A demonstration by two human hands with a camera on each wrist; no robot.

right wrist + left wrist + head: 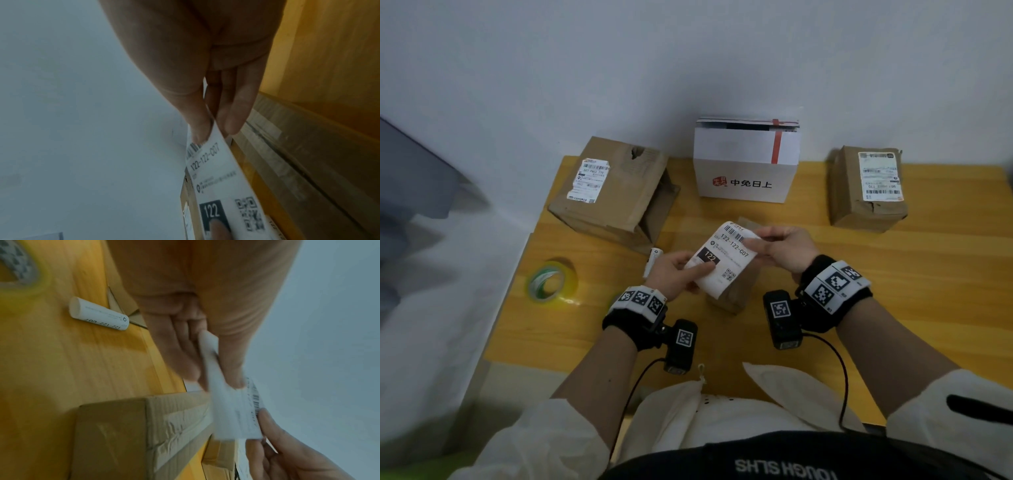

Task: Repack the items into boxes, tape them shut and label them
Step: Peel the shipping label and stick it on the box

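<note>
Both hands hold a white shipping label (724,257) printed "122-122-C07" above a small taped brown box (732,294) at the table's middle. My left hand (678,272) pinches the label's lower left edge between thumb and fingers. My right hand (779,247) pinches its upper right corner by the barcode. The label (216,175) shows a black "122" patch and a QR code in the right wrist view. Clear tape runs across the small box (164,426) in the left wrist view.
A yellow-green tape roll (551,282) lies at the left of the wooden table (893,291). A rolled label strip (653,262) lies by my left hand. A torn brown box (616,192), a white box (746,164) and a labelled brown box (868,188) stand along the back.
</note>
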